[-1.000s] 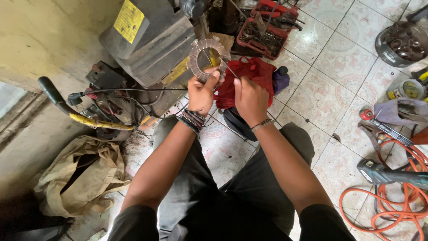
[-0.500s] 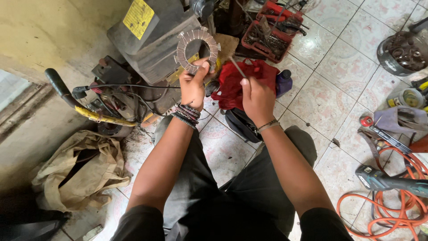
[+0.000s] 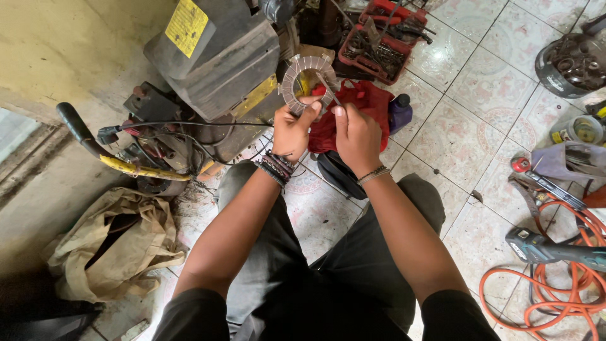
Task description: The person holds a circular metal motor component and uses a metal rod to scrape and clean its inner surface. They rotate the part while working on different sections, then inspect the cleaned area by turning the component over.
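My left hand grips the lower rim of a grey metal ring with radial slots, held upright in front of me. My right hand pinches a thin metal tool whose tip reaches into the ring's inner edge. Both hands are close together, above my knees. A red cloth lies on the floor just behind the hands. Beaded bands sit on my left wrist, a thin bracelet on my right.
A dark machine housing with a yellow label stands at upper left beside a cable and handle. A red tool tray lies beyond. An orange hose and power tool lie at right, a tan bag at left.
The ring was lifted higher half a second ago and has come back down. My right hand has closed in, bringing the thin tool to the ring's inside.
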